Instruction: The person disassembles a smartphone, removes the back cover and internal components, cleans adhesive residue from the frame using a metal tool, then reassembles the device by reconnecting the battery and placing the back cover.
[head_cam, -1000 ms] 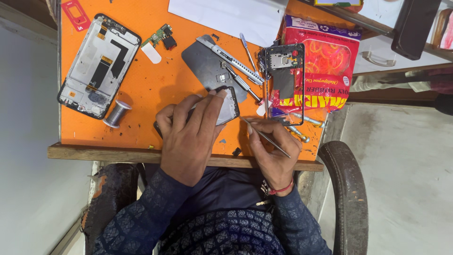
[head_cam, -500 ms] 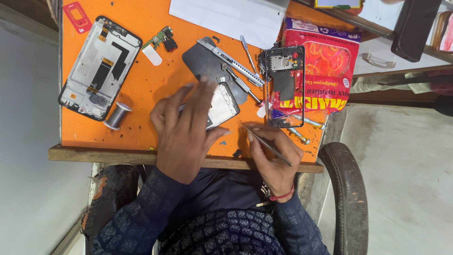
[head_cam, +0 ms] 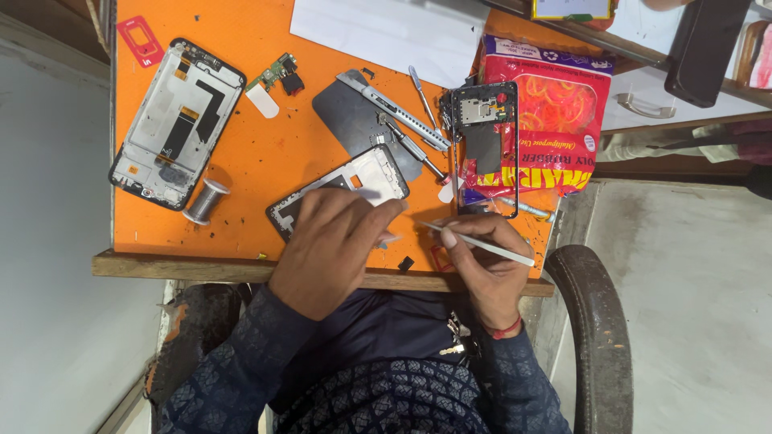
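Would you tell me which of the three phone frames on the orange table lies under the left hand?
The white-backed middle frame, partly covered by the left hand; the others lie untouched at far left and on the red packet.

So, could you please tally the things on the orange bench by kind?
Phone frames: 3
Dark back cover: 1
Solder spool: 1
Rubber-band packet: 1
White paper: 1
Small circuit board: 1
Total: 8

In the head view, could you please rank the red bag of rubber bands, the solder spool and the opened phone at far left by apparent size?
1. Red bag of rubber bands
2. Opened phone
3. Solder spool
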